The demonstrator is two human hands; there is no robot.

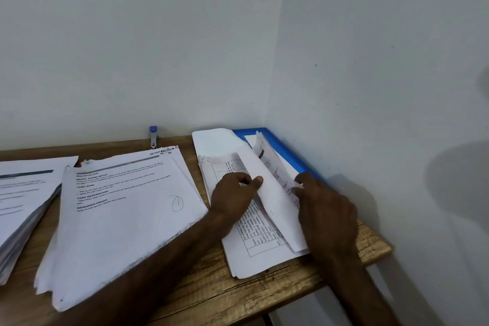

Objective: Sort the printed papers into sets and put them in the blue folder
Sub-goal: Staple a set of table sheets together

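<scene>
- Both forearms cross the near edge of the desk (211, 296), w/ the hands meeting over the right-hand stack (254, 243) of printed papers; its top pg shows a table.
- Left grip (234, 194): thumb & curled fingers pinch the left edge of a lifted sheet (275, 209), raised off the stack like a tent.
- Right grip (326, 210): fingers curled round the sheet's right side, printed face turned toward the wall. Both grips are narrow and hold the same paper; can't tell if it's one pg or several.
- Blue folder (280, 147): lies open in the far right corner against the wall, partly under the stack, w/ white pgs on it.
- Key relation: folder is far & slightly right of the grips, just beyond the lifted sheet. Its long axis runs near-to-far along the right wall, approx parallel to the sheet's. Right grip is nearer, so prob. the one to carry a set across, w/ no turn needed.
- Step, as I read it: leafing thru this stack to find where a set ends. Sorting looks far from done.
- Middle stack (124, 209), fanned, w/ a circled "1" on its top pg, sits left of the hands; a thicker stack (21, 193) lies at the left edge of view. Stapler (153, 137) stands by the far wall.
- Risk: loose pgs could slide or crease.
</scene>
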